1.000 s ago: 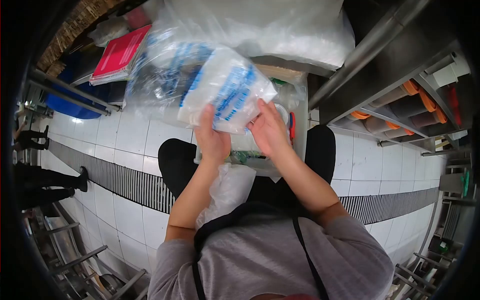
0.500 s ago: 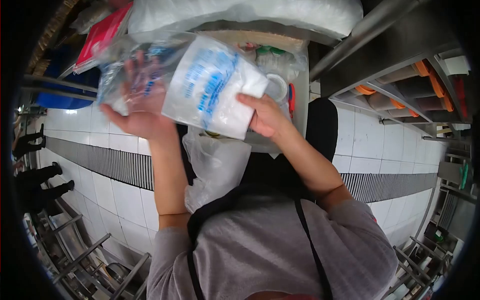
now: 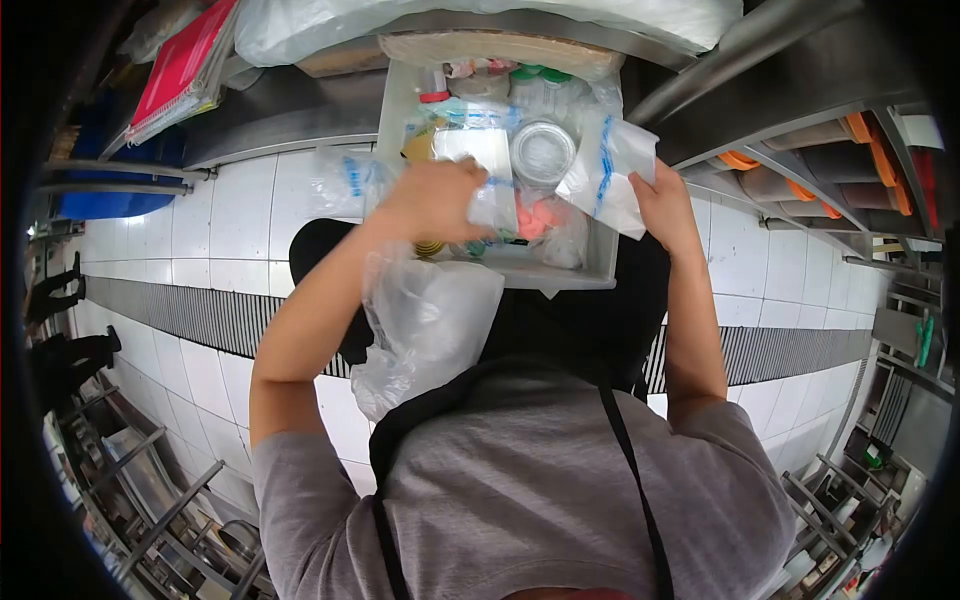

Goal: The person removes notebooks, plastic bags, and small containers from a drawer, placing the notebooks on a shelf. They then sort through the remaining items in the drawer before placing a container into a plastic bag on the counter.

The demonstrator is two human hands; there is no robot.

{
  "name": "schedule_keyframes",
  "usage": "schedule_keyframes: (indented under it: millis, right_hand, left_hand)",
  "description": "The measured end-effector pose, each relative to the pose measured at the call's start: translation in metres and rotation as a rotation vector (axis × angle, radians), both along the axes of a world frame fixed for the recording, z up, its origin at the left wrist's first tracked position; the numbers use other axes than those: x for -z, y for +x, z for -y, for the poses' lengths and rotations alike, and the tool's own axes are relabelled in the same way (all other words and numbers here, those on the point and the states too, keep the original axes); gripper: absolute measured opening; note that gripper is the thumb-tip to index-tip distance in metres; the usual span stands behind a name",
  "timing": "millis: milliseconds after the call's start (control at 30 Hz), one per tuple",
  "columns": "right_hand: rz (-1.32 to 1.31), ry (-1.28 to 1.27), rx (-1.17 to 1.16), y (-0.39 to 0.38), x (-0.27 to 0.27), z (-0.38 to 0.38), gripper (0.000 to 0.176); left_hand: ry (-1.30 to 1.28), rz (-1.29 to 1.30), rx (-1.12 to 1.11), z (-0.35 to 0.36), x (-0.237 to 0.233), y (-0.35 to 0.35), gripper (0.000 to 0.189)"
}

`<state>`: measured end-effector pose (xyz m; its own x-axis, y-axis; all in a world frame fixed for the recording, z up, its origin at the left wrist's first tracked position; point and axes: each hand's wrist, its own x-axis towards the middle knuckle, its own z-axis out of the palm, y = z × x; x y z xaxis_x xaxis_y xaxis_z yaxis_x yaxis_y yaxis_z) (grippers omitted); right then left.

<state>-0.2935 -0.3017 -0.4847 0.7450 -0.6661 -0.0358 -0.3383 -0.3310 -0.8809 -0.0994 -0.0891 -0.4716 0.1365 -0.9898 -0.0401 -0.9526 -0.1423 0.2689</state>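
While L grip's (image 3: 428, 203) state unclear, wht pkt (image 3: 622, 168) in R grip (image 3: 668, 206), over bin (image 3: 560, 281)

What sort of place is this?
Probably a restaurant or other commercial kitchen, judging by the orange-lidded tubs on a metal shelf unit at right, the white tiled floor, and the long drain grate running across it.

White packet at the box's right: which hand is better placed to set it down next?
Probably the right hand: it grips the white packet by its outer edge. The left hand is over the left side of the box, apart from that packet.
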Motion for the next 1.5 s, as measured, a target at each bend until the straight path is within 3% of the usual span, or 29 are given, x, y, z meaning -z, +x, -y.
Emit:
schedule_keyframes:
  millis: [67, 167, 200, 267, 333, 367, 433, 467, 533, 633, 733, 767, 833, 867, 900, 967, 1000, 1067, 1167, 1400, 1500]
  right_hand:
    - [-0.078, -0.224, -0.07, -0.005, -0.013, -0.006, 0.028]
    - [-0.14, -0.19, -0.002, -0.024, -0.009, -0.002, 0.025]
    - [-0.14, -0.193, 0.001, -0.031, -0.011, 0.002, 0.025]
    - [-0.063, 0.212, 0.041, -0.046, -0.018, 0.006, 0.023]
    - [0.046, 0.336, 0.163, -0.059, -0.021, 0.009, 0.024]
    - [0.163, 0.452, 0.281, -0.062, -0.024, 0.012, 0.025]
    - [0.402, 0.575, 0.438, -0.062, -0.038, 0.017, 0.031]
    - [0.566, 0.61, 0.454, -0.06, -0.048, 0.015, 0.032]
    - [0.627, 0.642, 0.393, -0.067, -0.053, 0.022, 0.037]
    - [0.612, 0.663, 0.382, -0.062, -0.062, 0.006, 0.039]
    - [0.483, 0.811, 0.375, -0.058, -0.059, -0.013, 0.038]
    - [0.375, 0.917, 0.368, -0.059, -0.052, -0.018, 0.033]
    - [0.402, 1.1, 0.278, -0.044, -0.063, -0.046, 0.025]
    - [0.428, 0.583, -0.176, -0.061, -0.029, -0.04, 0.028]
    - [0.346, 1.332, 0.073, -0.05, -0.034, -0.044, 0.03]
    - [0.361, 1.442, -0.012, -0.04, -0.033, -0.053, 0.027]
    - [0.364, 1.438, -0.011, -0.032, -0.031, -0.058, 0.027]
    - [0.537, 1.372, 0.379, -0.015, -0.028, -0.068, 0.027]
    - [0.685, 1.236, 0.51, 0.008, -0.035, -0.081, 0.028]
    - [0.857, 1.265, 0.574, 0.034, -0.032, -0.107, 0.031]
    - [0.903, 1.267, 0.564, 0.042, -0.027, -0.096, 0.03]
  left_hand:
    - [0.098, -0.003, 0.056, 0.01, 0.039, -0.014, 0.031]
    - [0.27, 0.174, 0.257, 0.019, 0.061, -0.021, 0.024]
    - [0.256, 0.025, 0.206, 0.021, 0.055, -0.019, 0.018]
    - [0.249, -0.127, 0.164, 0.023, 0.038, -0.011, 0.014]
    - [-0.289, -0.648, 0.235, 0.024, 0.015, 0.006, 0.016]
    - [-0.287, -0.648, 0.235, 0.025, 0.004, 0.016, 0.016]
    - [-0.047, -0.779, 0.304, 0.027, -0.019, 0.033, 0.021]
    - [-0.048, -0.779, 0.306, 0.029, -0.032, 0.035, 0.021]
    - [-0.003, -0.025, 0.188, 0.035, -0.053, 0.036, 0.026]
    - [0.024, 0.102, 0.099, 0.046, -0.062, 0.03, 0.035]
    - [-0.112, 0.007, 0.109, 0.048, -0.058, 0.017, 0.044]
    - [-0.118, 0.013, 0.11, 0.049, -0.055, 0.014, 0.044]
    - [-0.056, -0.088, 0.096, 0.049, -0.05, 0.007, 0.052]
    - [-0.021, -0.131, 0.082, 0.048, -0.054, 0.002, 0.055]
    - [-0.024, -0.13, 0.085, 0.046, -0.055, -0.001, 0.055]
    - [-0.034, -0.168, 0.095, 0.043, -0.057, -0.008, 0.058]
    - [-0.037, -0.167, 0.099, 0.041, -0.059, -0.011, 0.058]
    - [0.029, -0.27, 0.097, 0.038, -0.065, -0.016, 0.063]
    - [0.008, -0.377, 0.121, 0.032, -0.053, -0.01, 0.067]
    - [-0.111, -0.361, -0.004, 0.026, -0.043, -0.021, 0.07]
    - [0.101, -0.381, -0.111, 0.021, -0.049, -0.028, 0.07]
